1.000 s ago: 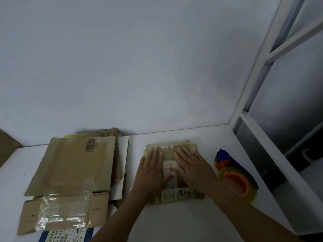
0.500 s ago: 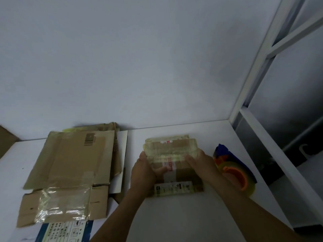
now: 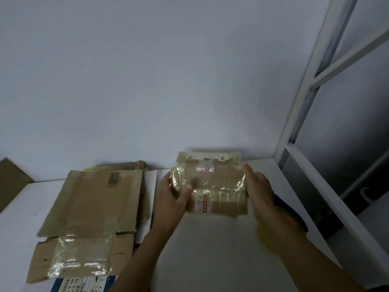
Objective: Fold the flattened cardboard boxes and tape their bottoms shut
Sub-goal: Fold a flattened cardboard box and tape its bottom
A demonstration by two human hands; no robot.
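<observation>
Cardboard box (image 3: 212, 186), small, flattened, one item. Location: centre of the frame, held clear of the white table (image 3: 210, 260) and tilted with its face toward the camera. Surface: brown board with printed labels and wrinkled patches of glossy old tape; lower edge ragged.

Left hand (image 3: 170, 201): pinches the box's left edge, thumb (image 3: 186, 191) laid across the front face, remaining fingers behind the panel and out of sight.

Right hand (image 3: 260, 190): grips the right edge, thumb up along it; fingers behind the board cannot be made out.

Handling, by estimate: light, thin, fairly stiff across the panels but ready to hinge at the creases. Taped areas likely slick, so bare board at the side edges and fold lines gives the surer hold. Worn edges may tear if forced.

Also present: stack of flattened boxes (image 3: 90, 207), lower left; tape roll (image 3: 291, 220), mostly hidden behind the right forearm.
</observation>
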